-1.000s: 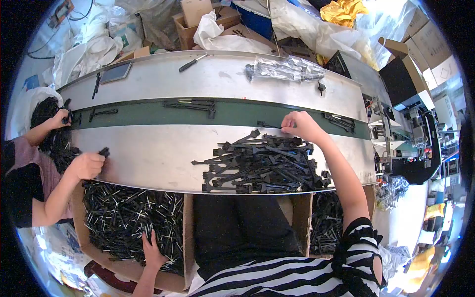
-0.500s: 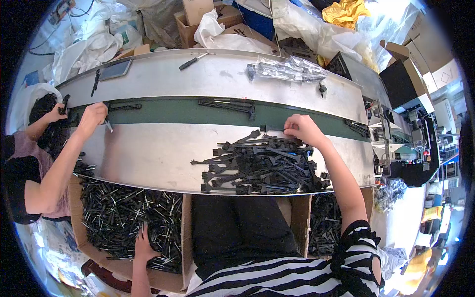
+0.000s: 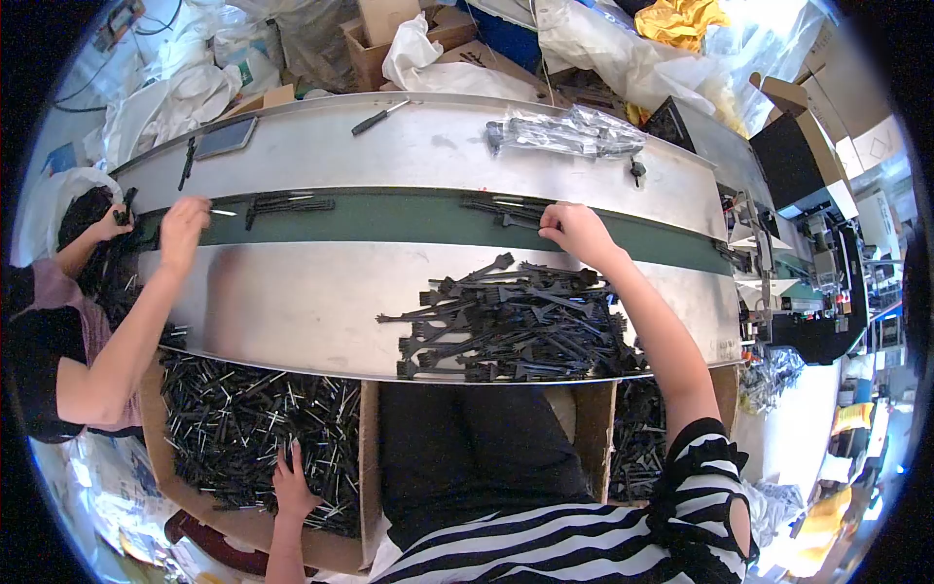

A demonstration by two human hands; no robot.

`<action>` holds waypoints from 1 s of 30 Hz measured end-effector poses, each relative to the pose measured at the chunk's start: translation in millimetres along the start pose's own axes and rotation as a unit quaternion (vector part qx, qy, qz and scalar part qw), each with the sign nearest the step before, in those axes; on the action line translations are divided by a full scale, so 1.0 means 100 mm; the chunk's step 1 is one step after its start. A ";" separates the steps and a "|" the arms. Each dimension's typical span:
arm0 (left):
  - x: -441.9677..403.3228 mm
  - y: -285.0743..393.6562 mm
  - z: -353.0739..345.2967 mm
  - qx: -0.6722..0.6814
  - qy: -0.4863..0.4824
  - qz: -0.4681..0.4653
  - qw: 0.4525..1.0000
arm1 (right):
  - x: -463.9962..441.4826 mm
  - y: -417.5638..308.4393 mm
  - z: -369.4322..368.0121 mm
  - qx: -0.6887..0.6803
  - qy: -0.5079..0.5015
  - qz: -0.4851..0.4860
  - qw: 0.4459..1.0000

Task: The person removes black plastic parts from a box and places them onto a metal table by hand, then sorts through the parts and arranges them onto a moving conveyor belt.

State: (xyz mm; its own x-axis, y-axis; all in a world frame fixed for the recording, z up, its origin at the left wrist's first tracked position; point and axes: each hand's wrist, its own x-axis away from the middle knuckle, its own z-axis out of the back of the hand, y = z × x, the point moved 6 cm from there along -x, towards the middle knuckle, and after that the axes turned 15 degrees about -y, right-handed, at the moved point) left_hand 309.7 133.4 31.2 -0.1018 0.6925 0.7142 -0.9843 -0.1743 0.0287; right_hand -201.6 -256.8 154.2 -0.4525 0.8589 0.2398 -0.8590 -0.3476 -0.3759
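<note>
My left hand (image 3: 295,490) lies on a heap of thin black sticks with pale metal-like ends (image 3: 233,428) in a cardboard box, its fingers stretched out and apart. My right hand (image 3: 581,234) is over the green conveyor belt (image 3: 389,226), fingers pinched at the end of a small black brush (image 3: 514,220). That brush lies against a small group of similar pieces on the belt. Below the hand, a pile of black brushes (image 3: 525,321) covers part of the metal table near its front edge.
At the left, a co-worker's hand (image 3: 185,234) is above the belt near another black group (image 3: 287,205). Beyond the belt lie a screwdriver (image 3: 379,117), a tablet-like device (image 3: 226,137) and a plastic-wrapped bundle (image 3: 569,136). Another box of black pieces (image 3: 637,438) stands right of my legs.
My right hand has moved up and left from the pile's far edge to the belt group. The groups on the belt have shifted right. My left hand has moved slightly right, fingers spreading.
</note>
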 end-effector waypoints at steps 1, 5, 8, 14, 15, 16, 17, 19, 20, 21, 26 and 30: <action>0.00 0.01 0.00 -0.005 -0.001 0.001 1.000 | -0.03 0.02 -0.04 0.007 0.001 -0.009 1.000; 0.03 0.00 -0.01 -0.004 -0.011 -0.007 1.000 | 0.00 0.12 -0.12 0.096 0.004 -0.045 0.994; 0.03 0.01 0.05 0.010 -0.017 -0.015 1.000 | 0.09 0.19 -0.08 0.138 0.008 -0.076 0.987; -0.13 -0.08 0.19 0.037 -0.098 0.010 0.994 | 0.13 -0.38 0.04 0.018 -0.049 0.121 0.991; -0.14 -0.06 0.25 0.022 -0.083 -0.003 0.996 | 0.10 -0.51 0.02 -0.016 -0.071 0.153 0.986; -0.15 -0.06 0.25 0.026 -0.089 0.001 0.996 | 0.07 -0.63 0.00 -0.049 -0.091 0.185 0.977; -0.16 -0.08 0.25 0.029 -0.095 0.006 0.995 | 0.05 -0.72 -0.01 -0.044 -0.104 0.202 0.973; -0.14 -0.08 0.24 0.044 -0.095 0.016 0.994 | 0.04 -0.87 -0.06 -0.032 -0.132 0.236 0.962; -0.11 -0.06 0.21 0.026 -0.075 0.008 0.997 | 0.03 -0.88 -0.07 -0.012 -0.123 0.239 0.963; -0.08 -0.06 0.16 0.009 -0.055 -0.001 0.998 | 0.02 -0.88 -0.10 0.009 -0.114 0.241 0.964; -0.08 -0.03 0.17 0.009 -0.044 0.008 0.999 | 0.01 -0.81 -0.11 0.019 -0.140 0.199 0.970; -0.13 -0.04 0.14 -0.036 -0.025 0.002 0.999 | -0.02 -0.73 -0.14 -0.027 -0.179 0.163 0.970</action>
State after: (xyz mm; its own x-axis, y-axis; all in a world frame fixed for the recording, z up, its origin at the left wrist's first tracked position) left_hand 317.4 115.4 31.6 -0.1007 0.6563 0.7478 -0.9919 -0.1250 -0.0239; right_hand -134.3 -228.0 168.6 -0.7610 0.5173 0.3916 -0.6462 -0.5503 -0.5288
